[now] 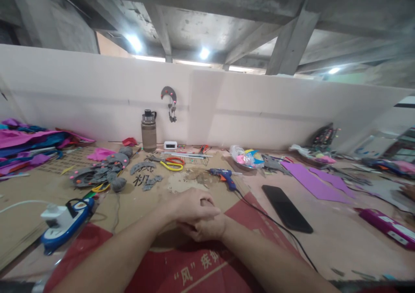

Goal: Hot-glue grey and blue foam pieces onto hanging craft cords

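Note:
My left hand [193, 204] and my right hand [209, 228] are clasped together over the cardboard, left above right. The fingers of both are closed and partly hide one another; no object shows in them. Just beyond them lies a blue hot glue gun [223, 176], its nozzle pointing left and its black cord running toward me on the right. A black smartphone [287, 208] rests right of my hands. To the left are grey felt pieces with pink beads [97, 172] and a ball of grey yarn [118, 184]. Yellow-handled scissors [171, 166] lie beyond my hands.
A blue power strip [68, 228] with a white plug sits at left. A water bottle [149, 131] stands by the white partition [227, 98], where a grey crescent ornament [169, 96] hangs. Purple felt sheets [311, 180] and a magenta power strip [387, 228] lie right. Another person's hand [408, 192] shows at the right edge.

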`<action>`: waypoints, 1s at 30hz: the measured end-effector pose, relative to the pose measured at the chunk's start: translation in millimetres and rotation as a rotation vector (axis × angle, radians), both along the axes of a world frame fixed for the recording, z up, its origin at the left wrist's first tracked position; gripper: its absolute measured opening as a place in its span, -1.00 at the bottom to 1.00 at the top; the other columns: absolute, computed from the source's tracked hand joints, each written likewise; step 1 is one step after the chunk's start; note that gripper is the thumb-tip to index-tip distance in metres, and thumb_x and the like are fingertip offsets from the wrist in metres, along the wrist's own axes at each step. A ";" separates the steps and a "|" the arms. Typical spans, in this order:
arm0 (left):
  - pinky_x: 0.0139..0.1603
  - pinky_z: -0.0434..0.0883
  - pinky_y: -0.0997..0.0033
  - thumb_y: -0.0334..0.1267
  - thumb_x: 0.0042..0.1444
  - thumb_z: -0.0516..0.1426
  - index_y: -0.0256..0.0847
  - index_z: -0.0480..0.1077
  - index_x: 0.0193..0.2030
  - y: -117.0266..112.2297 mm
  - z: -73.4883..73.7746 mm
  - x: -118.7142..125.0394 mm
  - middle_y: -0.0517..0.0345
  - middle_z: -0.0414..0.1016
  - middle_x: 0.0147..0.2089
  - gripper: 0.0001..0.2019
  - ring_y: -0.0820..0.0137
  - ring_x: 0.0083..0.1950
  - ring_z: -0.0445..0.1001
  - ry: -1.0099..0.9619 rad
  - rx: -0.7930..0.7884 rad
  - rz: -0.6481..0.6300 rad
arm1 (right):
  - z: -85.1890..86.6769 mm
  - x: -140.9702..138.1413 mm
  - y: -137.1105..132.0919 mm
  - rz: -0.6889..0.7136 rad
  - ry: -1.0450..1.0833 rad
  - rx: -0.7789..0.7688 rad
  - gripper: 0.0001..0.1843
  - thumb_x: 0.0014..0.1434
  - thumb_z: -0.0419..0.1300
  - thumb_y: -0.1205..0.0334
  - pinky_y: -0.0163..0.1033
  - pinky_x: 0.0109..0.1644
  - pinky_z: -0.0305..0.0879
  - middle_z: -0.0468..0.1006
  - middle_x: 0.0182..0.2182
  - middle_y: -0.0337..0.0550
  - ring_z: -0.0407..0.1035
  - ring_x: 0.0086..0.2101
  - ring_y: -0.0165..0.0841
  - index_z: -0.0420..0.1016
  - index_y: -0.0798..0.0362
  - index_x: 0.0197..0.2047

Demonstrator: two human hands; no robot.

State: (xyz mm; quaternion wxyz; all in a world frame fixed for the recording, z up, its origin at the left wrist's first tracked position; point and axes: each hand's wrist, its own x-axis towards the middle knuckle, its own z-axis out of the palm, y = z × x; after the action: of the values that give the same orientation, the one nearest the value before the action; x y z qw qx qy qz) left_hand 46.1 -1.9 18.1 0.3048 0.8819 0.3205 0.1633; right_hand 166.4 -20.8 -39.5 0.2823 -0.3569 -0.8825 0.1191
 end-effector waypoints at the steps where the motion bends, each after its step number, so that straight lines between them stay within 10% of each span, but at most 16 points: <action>1: -0.28 0.33 0.41 -0.03 0.03 0.09 -0.18 0.50 -0.24 -1.9 1.4 -0.1 0.11 0.57 -0.27 -0.69 0.34 -0.29 0.48 -0.002 0.016 0.014 | -0.7 -0.5 -0.5 0.088 -0.096 0.152 -0.78 0.02 0.17 0.15 -0.14 -0.12 0.31 0.59 -0.37 -0.11 0.41 -0.26 -0.24 0.57 -0.02 -0.27; 7: -0.34 0.24 0.42 -0.07 0.12 0.00 -0.22 0.49 -0.28 -12.8 2.5 4.5 0.07 0.56 -0.30 -0.67 0.34 -0.31 0.44 0.024 0.199 0.149 | -15.3 0.3 15.2 0.193 -0.315 0.612 -0.82 0.04 0.13 0.18 -0.14 -0.16 0.29 0.56 -0.48 -0.12 0.40 -0.34 -0.24 0.53 0.06 -0.39; 30: -0.19 0.31 0.37 -0.20 0.17 -0.06 -0.27 0.51 -0.35 15.8 -26.5 -4.4 0.03 0.53 -0.30 -0.66 0.33 -0.25 0.43 -0.195 0.258 0.265 | -5.7 -3.0 32.2 0.180 -0.354 0.414 -0.74 0.11 0.10 0.16 -0.19 -0.14 0.25 0.59 -0.28 -0.05 0.40 -0.27 -0.25 0.54 0.12 -0.25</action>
State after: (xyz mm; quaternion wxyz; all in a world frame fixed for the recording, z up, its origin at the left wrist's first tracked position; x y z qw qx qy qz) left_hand 41.7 13.9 -8.4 0.1947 0.8438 0.3789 0.3264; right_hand 163.4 11.4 -45.2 0.1789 -0.2272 -0.9517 -0.1033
